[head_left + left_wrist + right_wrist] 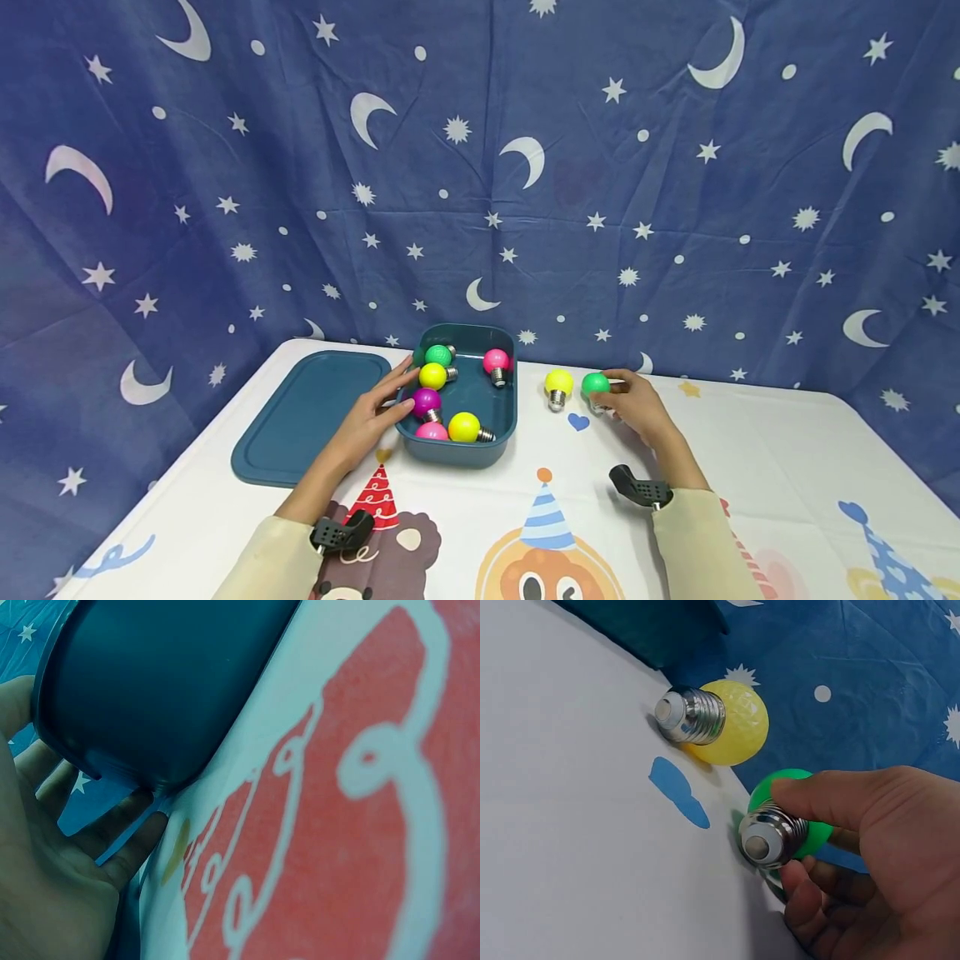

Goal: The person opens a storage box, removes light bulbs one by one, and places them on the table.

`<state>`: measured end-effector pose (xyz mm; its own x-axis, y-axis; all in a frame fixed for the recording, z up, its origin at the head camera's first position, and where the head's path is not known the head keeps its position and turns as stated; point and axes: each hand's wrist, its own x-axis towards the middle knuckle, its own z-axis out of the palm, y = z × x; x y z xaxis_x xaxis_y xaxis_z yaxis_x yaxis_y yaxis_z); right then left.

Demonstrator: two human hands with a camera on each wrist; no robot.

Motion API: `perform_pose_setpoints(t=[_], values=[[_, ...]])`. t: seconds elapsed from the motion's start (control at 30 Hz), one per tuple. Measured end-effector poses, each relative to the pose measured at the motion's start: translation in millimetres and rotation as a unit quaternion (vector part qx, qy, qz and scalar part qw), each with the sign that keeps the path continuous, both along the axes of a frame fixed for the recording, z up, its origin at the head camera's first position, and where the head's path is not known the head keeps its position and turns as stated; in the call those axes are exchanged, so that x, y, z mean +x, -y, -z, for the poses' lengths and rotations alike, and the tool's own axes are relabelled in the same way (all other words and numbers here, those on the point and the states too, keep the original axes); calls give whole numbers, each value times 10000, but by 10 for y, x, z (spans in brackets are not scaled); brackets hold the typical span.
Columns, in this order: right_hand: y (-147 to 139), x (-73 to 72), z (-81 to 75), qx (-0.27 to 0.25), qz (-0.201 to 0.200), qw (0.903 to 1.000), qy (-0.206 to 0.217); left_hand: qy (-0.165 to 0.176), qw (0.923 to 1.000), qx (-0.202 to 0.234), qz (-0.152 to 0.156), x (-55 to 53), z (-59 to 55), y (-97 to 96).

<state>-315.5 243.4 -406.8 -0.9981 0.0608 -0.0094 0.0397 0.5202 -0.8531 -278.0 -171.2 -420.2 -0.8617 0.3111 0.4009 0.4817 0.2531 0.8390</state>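
Green bulb (595,382) held by the right hand (636,407), 3 o'clock from the teal container (450,452).
Bearings taken from container, 12 o'clock at its far side: nearest, a bear print (420,542) is seen at 7 on the white cloth (465,517); container's 9 o'clock wall touched by the left hand (372,417), fingers spread, nearly straight, nothing gripped; flat lid (311,408) laid beyond that hand, also at 9; green bulb pinched between right thumb and curled fingers, metal base turned nearward, whether lifted cannot be told; yellow bulb (558,383) left loose just beside it, between it and container; inside, bulbs noted near to far: pink (432,432) at 7, yellow (464,427) at 6, purple (427,402) at 9, yellow (432,376) at 10, pink (496,361) at 1, green (438,356) at 11; blue backdrop (570,196) hung behind at 12.
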Motion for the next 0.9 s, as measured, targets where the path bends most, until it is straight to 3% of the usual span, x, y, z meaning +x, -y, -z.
perform_pose_setpoints(t=[0.47,0.9], values=[[8,6,-17,213,-100,9997,59,25,10000,-79,-46,15,-19,0],[53,3,-25,716,-176,9973,-48,58,9999,-71,-66,14,-19,-4]])
